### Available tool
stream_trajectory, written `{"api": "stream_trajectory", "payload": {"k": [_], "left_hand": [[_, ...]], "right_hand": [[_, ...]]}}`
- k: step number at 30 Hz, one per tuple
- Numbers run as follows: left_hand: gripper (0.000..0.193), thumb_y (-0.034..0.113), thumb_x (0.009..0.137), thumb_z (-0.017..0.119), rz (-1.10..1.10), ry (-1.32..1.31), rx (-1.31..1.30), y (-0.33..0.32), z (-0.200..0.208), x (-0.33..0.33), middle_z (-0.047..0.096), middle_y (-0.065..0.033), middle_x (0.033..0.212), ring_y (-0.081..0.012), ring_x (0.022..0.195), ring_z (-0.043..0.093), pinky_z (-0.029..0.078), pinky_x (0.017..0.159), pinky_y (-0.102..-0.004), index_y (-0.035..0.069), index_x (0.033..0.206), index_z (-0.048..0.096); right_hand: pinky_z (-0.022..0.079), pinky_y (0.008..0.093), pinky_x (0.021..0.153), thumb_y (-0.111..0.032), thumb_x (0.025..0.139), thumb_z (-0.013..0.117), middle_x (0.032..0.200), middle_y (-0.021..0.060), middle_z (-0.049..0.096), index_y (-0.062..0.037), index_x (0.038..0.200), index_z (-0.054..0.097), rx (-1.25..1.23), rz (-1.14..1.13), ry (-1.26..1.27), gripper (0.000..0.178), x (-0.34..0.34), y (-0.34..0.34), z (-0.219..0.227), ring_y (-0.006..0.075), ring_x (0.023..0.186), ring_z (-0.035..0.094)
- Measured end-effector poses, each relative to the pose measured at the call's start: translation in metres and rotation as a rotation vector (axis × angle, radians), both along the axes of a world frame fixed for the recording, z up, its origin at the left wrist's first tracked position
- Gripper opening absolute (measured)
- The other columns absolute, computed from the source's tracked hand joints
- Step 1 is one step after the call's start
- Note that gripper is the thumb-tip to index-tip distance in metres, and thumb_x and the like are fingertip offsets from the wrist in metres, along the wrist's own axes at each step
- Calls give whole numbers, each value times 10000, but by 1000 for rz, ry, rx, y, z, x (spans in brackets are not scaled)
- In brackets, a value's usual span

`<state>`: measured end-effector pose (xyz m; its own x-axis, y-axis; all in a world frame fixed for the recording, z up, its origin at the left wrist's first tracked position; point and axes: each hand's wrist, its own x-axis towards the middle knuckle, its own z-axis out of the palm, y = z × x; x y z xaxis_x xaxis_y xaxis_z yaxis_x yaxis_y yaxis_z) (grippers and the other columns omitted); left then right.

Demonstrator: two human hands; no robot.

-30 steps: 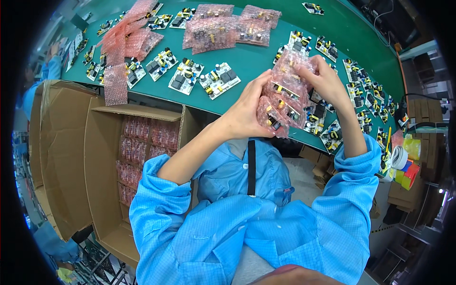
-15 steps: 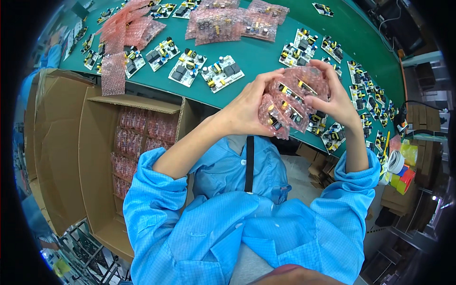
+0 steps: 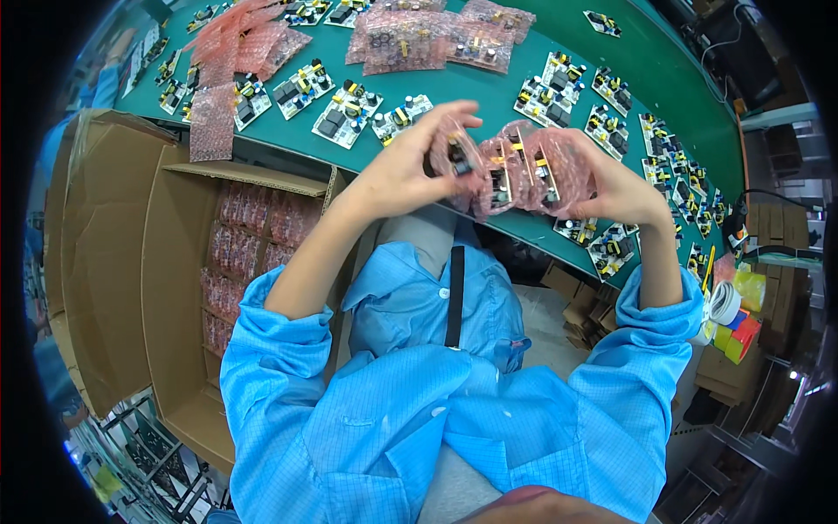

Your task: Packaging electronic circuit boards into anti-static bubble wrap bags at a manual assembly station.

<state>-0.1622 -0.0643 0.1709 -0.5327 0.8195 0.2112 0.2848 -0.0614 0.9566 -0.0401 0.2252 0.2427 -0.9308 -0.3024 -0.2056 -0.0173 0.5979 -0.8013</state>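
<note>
Between my two hands, just over the table's near edge, is a row of circuit boards in pink bubble wrap (image 3: pixel 517 175), standing on edge side by side. My left hand (image 3: pixel 406 170) grips the leftmost wrapped board, thumb below and fingers above. Around the right end of the row curls my right hand (image 3: pixel 615 185), its fingers partly behind the wrap. Yellow and black components show through the open ends of the sleeves. A bare circuit board (image 3: pixel 400 118) lies on the table just beyond my left hand.
On the green table (image 3: pixel 476 96) lie several bare boards (image 3: pixel 347 113) and a pile of wrapped boards (image 3: pixel 406 42). Empty-looking pink bubble sleeves (image 3: pixel 212 118) hang over its edge at left. An open cardboard box (image 3: pixel 179 288) holds rows of wrapped boards. Tape rolls (image 3: pixel 742 336) stand at right.
The wrapped boards have turned from a slanted bundle into a more level row. My left hand has shifted left and up, with the leftmost board tilted slightly away from the others.
</note>
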Motion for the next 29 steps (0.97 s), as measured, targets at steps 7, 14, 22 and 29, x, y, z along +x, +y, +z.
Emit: {"api": "stream_trajectory", "payload": {"k": [7, 14, 22, 29], "left_hand": [[1143, 123, 729, 845, -143, 51, 144, 10, -2, 22, 442, -240, 1456, -307, 1364, 471, 396, 1142, -424, 85, 1579, 82], [1208, 141, 659, 908, -61, 152, 154, 18, -13, 28, 465, -234, 1444, -366, 1307, 551, 433, 1126, -418, 83, 1559, 104], [1005, 137, 648, 871, -89, 23, 215, 15, -11, 24, 566, -200, 1343, -305, 1228, 599, 471, 1055, -418, 86, 1444, 260], [961, 81, 731, 863, -258, -138, 344, -9, 22, 33, 527, -138, 1393, -202, 1301, 510, 412, 1108, -372, 97, 1474, 255]], "right_hand": [[488, 360, 1050, -98, 713, 850, 1361, 137, 591, -37, 1453, 459, 53, -50, 126, 839, 2, -22, -7, 265, 1235, 605], [458, 383, 1075, -215, 666, 906, 1340, 132, 598, -13, 1435, 492, 283, -49, 239, 897, 5, -21, -14, 252, 1206, 606], [453, 378, 1060, -258, 692, 879, 1322, 137, 597, 24, 1410, 472, 132, -142, 119, 872, 14, -37, -3, 252, 1212, 602], [437, 408, 1105, -255, 733, 874, 1435, 172, 539, 21, 1448, 436, -278, -203, 120, 883, 42, -55, 14, 272, 1279, 588]]}}
